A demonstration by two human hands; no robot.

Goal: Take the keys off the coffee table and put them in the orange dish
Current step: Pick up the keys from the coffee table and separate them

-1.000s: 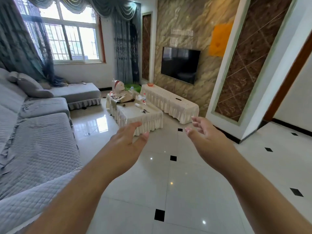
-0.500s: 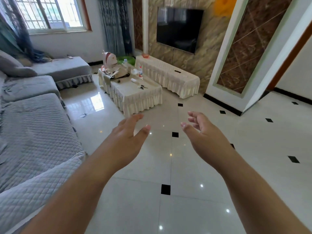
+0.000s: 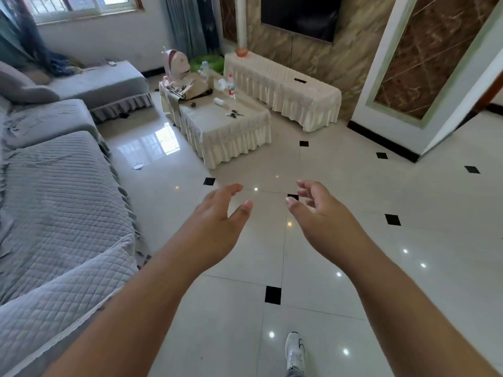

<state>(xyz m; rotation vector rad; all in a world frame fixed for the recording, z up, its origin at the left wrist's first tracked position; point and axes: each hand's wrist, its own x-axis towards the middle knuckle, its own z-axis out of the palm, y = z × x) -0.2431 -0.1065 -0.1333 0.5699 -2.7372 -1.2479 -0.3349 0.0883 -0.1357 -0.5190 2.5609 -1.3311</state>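
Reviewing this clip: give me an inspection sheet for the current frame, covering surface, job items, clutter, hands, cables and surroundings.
Surface: coffee table draped in a cream frilled cloth, standing on glossy white tiles.
Job's things: keys lie on the table's near half; orange dish sits at the far end of the long cream-draped TV bench, apart from the table.
Clutter: plastic bottle, small white box, a tan bag and papers at the table's far end.
Hands: left hand and right hand both open and empty, held out over the floor, short of the table.
Cables: nothing seen.
Surroundings: grey quilted sofa on the left, wall-mounted TV, white shoe stepping forward.
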